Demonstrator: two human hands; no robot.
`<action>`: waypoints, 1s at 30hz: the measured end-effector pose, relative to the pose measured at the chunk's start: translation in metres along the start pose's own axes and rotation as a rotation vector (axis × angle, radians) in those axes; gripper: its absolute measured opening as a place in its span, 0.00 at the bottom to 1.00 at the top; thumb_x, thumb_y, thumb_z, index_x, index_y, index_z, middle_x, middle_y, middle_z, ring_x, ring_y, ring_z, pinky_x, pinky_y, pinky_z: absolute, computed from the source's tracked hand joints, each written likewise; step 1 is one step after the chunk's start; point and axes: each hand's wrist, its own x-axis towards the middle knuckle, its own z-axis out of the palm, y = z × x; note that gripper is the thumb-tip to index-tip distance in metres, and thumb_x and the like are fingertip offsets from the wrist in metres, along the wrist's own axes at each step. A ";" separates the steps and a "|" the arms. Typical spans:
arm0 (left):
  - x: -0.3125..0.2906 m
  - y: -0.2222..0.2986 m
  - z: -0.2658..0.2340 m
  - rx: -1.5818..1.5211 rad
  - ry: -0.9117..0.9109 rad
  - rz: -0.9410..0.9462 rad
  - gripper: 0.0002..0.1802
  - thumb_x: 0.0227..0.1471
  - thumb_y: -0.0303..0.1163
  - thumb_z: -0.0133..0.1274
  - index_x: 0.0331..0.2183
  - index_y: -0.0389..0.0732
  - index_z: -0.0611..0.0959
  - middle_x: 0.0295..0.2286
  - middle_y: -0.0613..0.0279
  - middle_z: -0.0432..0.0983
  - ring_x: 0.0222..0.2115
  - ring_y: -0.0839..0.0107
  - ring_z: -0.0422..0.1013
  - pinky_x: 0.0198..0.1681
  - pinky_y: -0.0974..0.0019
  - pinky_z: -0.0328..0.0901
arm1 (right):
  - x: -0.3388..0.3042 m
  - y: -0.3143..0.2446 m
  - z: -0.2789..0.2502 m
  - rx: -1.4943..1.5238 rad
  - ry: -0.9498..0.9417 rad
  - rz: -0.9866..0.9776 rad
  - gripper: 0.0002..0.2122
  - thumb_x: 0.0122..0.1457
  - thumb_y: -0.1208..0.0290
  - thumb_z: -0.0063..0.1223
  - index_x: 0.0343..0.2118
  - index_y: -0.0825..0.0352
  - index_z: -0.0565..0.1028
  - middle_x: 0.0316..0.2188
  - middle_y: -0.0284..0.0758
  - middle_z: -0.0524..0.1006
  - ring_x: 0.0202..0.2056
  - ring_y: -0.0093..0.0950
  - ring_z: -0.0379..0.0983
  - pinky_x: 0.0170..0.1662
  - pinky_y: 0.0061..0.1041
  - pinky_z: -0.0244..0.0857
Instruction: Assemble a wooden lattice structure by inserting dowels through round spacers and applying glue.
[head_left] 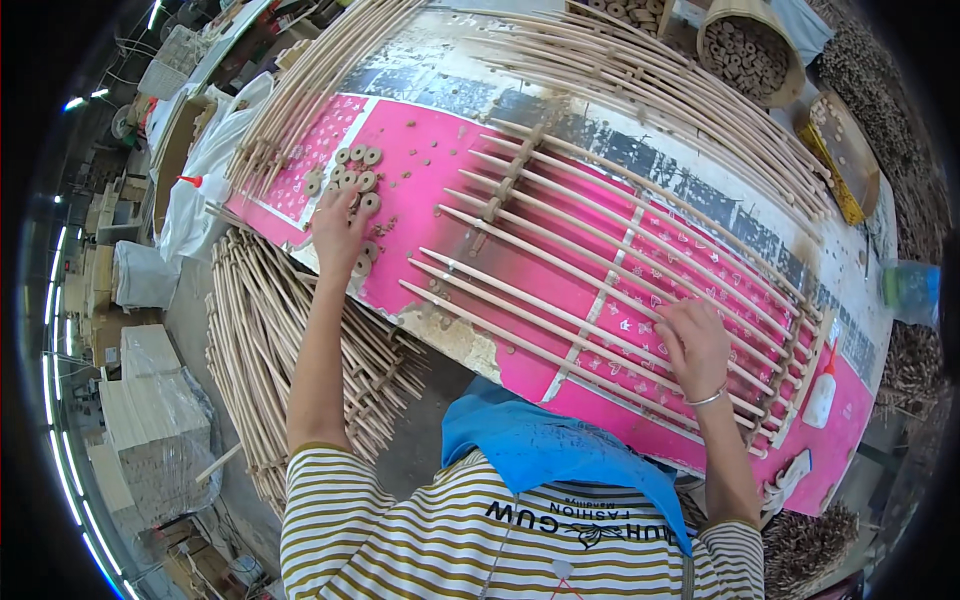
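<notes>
My left hand (340, 230) reaches to a small cluster of round wooden rings (358, 153) on the pink tabletop (440, 140). Its fingers are apart and bent over the rings, the tips close to one of them. My right hand (693, 345), with a bangle at the wrist, is over a row of long pointed wooden sticks (560, 240). Its fingers are curled together; what they hold, if anything, is hidden. Near their right ends the sticks pass through a row of wooden pieces (780, 385). A brown wooden crosspiece (512, 175) lies across several of the sticks' left ends.
More sticks lie in bundles at the far side (650, 75) and the upper left (310, 90). A big stick pile (270, 340) stands below the left edge. White red-tipped bottles (820, 395) (205, 185) are at both ends. A bucket of rings (750, 50) stands at the back right.
</notes>
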 end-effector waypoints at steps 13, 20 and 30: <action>0.005 0.013 0.001 0.180 -0.133 -0.011 0.23 0.53 0.31 0.64 0.52 0.47 0.84 0.42 0.57 0.77 0.41 0.54 0.76 0.46 0.53 0.70 | -0.013 -0.004 0.031 -0.023 0.003 0.118 0.08 0.54 0.75 0.64 0.37 0.67 0.81 0.35 0.37 0.77 0.39 0.38 0.75 0.42 0.38 0.69; -0.014 0.031 0.014 -0.944 -0.313 -0.438 0.21 0.65 0.36 0.59 0.56 0.41 0.82 0.41 0.71 0.82 0.41 0.81 0.76 0.46 0.73 0.68 | -0.013 -0.012 0.029 0.145 0.054 0.228 0.05 0.57 0.77 0.63 0.36 0.68 0.80 0.33 0.40 0.77 0.37 0.40 0.76 0.40 0.36 0.69; -0.024 0.049 0.018 -1.361 -0.436 -0.569 0.20 0.67 0.39 0.57 0.54 0.38 0.82 0.41 0.67 0.83 0.40 0.79 0.77 0.46 0.72 0.73 | -0.015 -0.015 0.026 0.227 0.046 0.252 0.05 0.56 0.79 0.63 0.36 0.69 0.80 0.33 0.40 0.77 0.37 0.39 0.76 0.40 0.36 0.69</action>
